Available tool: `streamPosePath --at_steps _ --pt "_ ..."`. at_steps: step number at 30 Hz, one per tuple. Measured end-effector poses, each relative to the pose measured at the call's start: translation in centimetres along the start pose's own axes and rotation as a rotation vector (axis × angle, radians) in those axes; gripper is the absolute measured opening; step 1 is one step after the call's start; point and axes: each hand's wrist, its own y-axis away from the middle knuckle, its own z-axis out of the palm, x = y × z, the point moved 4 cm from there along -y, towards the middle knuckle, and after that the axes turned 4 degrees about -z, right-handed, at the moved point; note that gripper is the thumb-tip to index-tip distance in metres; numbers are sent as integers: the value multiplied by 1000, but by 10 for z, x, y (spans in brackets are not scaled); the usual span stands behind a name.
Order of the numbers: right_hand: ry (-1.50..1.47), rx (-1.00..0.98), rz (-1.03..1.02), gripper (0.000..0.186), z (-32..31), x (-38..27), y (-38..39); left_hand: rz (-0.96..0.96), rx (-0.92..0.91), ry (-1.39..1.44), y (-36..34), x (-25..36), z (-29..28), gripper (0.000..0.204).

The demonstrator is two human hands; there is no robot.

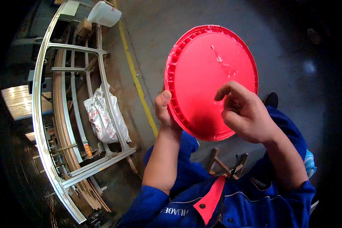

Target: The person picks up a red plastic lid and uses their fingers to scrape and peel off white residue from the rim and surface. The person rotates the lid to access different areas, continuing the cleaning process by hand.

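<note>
A round, bright red plastic lid (205,60) is tilted up in front of me, its ribbed rim showing along the left. Whitish smears (219,59) mark its upper right face and parts of the rim. My left hand (165,108) grips the lid by its lower left edge, with the thumb at the rim and the other fingers hidden behind. Over the lower right of the lid is my right hand (247,112), its fingers curled in and the index finger hooked toward the surface. Nothing shows between that finger and the thumb. Whether the fingertip touches the lid, I cannot tell.
On the left stands a long metal frame rack (37,98) with strips and bars. A white sack (106,117) lies in it, and a white bucket (104,14) sits at its far end. A yellow line (135,76) crosses the grey floor. Below the lid is a small wooden stand (220,163).
</note>
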Motion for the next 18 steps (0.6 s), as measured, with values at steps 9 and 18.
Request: streamPosePath --at_steps 9,18 --pt "-91 120 -79 16 -2 8 -13 61 -30 -204 5 -20 11 67" --pt "65 180 -64 28 -4 12 -16 186 -23 -769 9 -27 27 58"
